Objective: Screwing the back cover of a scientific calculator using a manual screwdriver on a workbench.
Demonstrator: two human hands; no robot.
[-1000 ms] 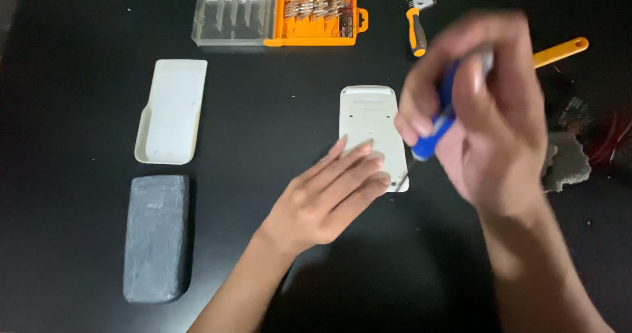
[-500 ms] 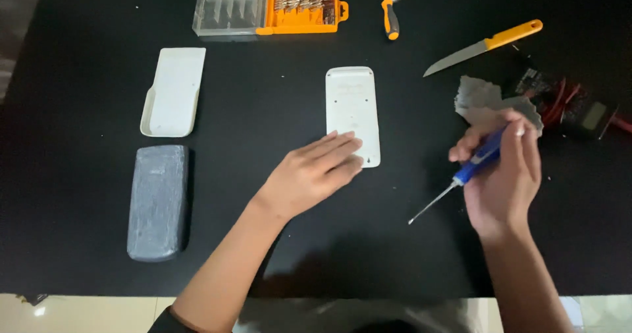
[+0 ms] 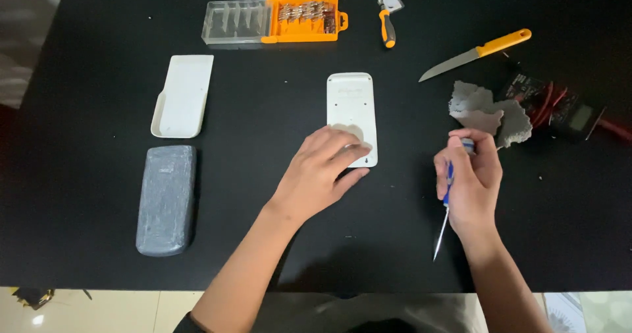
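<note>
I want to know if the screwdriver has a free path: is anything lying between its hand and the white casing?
Nothing visible does. The right hand holds the screwdriver to the right of the white casing, and only bare black table lies between them. The left hand rests on the casing's near end; the grey scraps lie further right.

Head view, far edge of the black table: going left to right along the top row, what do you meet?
Clear and orange plastic bit case → small orange-handled tool with a grey metal head → orange-handled kitchen knife, its blade pointing left.
</note>
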